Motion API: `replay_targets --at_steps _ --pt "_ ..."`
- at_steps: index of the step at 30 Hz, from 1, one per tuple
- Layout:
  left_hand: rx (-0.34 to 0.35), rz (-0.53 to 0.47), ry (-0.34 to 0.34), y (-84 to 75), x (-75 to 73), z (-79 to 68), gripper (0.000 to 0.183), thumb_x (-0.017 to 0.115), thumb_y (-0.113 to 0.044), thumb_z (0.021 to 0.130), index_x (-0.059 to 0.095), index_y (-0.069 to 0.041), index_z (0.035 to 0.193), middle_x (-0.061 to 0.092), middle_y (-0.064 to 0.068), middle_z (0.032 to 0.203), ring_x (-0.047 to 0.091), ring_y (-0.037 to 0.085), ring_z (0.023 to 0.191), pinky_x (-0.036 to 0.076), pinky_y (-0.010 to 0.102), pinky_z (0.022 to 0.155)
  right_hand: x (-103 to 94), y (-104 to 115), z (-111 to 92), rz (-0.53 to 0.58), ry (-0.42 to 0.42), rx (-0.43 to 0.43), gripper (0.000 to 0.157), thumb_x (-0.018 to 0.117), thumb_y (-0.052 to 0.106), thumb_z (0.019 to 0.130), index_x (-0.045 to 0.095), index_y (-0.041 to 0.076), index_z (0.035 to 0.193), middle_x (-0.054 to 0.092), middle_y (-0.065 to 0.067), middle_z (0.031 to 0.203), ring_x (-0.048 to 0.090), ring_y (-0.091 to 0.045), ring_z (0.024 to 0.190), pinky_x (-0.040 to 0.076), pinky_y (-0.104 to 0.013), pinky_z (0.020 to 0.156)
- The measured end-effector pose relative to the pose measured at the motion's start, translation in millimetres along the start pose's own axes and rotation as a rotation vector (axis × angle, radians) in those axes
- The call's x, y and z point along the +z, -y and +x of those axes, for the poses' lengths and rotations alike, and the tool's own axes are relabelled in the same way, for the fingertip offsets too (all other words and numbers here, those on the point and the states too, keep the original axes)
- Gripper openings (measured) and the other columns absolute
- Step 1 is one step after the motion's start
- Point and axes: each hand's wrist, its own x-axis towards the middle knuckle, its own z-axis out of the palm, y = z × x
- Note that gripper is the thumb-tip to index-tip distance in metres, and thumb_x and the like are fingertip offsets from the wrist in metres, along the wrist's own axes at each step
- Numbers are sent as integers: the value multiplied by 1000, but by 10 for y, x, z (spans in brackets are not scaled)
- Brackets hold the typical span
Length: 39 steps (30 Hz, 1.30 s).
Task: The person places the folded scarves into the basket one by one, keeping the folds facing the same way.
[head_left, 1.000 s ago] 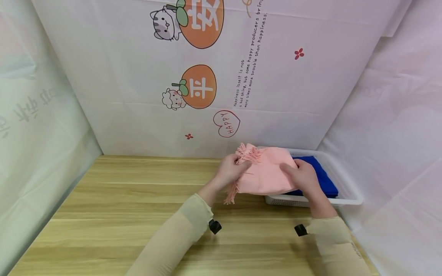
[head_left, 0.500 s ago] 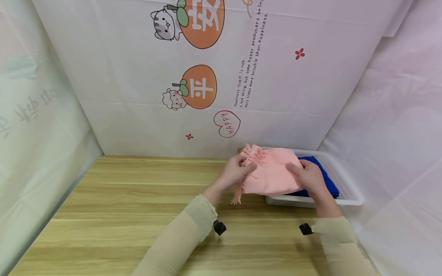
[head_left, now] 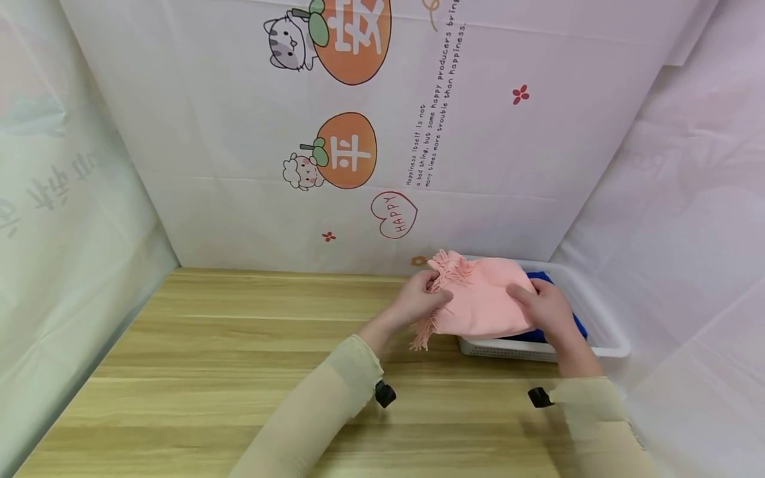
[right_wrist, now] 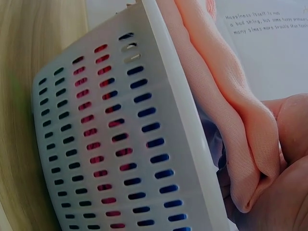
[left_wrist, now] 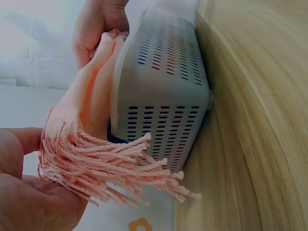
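Observation:
A folded pink scarf [head_left: 487, 299] with a fringed end is held between both hands over the left part of a white plastic basket [head_left: 603, 342]. My left hand [head_left: 416, 299] grips the fringed end, thumb on top; in the left wrist view the fringe [left_wrist: 106, 163] hangs past the fingers. The right hand [head_left: 546, 309] pinches the folded edge at the other end, thumb on top. Beneath the scarf, a folded blue cloth [head_left: 580, 326] lies in the basket, mostly covered. Through the basket's slots in the right wrist view, red and blue fabric shows.
The basket stands on a wooden table [head_left: 239, 352] at the back right, close to the right-hand white sheet [head_left: 687, 265]. A printed white backdrop [head_left: 478, 199] rises behind the table. Black wrist-worn devices [head_left: 385, 394] sit at both cuffs.
Both hands have moved a little to the right with the pink scarf, which now covers more of the basket and the blue cloth. The grip looks the same.

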Motion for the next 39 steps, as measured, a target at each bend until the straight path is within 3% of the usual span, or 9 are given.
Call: replay_targets --at_steps 14,22,27,32,36,39 --pt "37 -36 15 17 202 88 51 74 -11 103 60 6 149 70 15 136 67 15 114 57 32 102 -126 -90 73 -8 -26 -2 85 67 54 109 47 -14 158 71 -15 110 69 -15 78 60 -29 71" --pt "47 -24 47 -18 242 121 54 73 -13 105 58 5 153 68 14 138 65 14 115 57 31 102 -206 -142 110 -9 -56 -19 74 68 50 110 56 -13 148 71 -5 93 68 -15 71 59 -31 67" --pt "49 -15 55 -64 265 136 53 73 -13 105 59 2 154 68 11 139 65 11 114 57 29 98 -255 -165 126 4 -71 -14 76 69 50 109 56 -13 150 71 -1 91 69 -14 70 59 -29 67" --pt "69 -33 77 -99 298 170 50 72 -12 106 60 -2 153 68 7 136 65 9 111 57 28 96 -292 -190 133 3 -90 -11 79 69 51 109 53 -11 156 73 -15 111 69 -12 76 59 -26 70" --pt "71 -17 88 -112 330 197 53 72 -11 106 57 1 156 66 12 144 63 10 118 56 27 100 -323 -215 142 3 -94 2 84 67 52 109 49 -11 160 64 -31 137 68 -9 83 57 -22 73" --pt "64 9 84 -111 374 213 58 72 -10 106 53 1 159 63 15 151 62 12 126 54 27 103 -355 -250 139 2 -109 17 84 67 52 109 48 -11 162 59 -35 146 66 -8 86 56 -20 73"
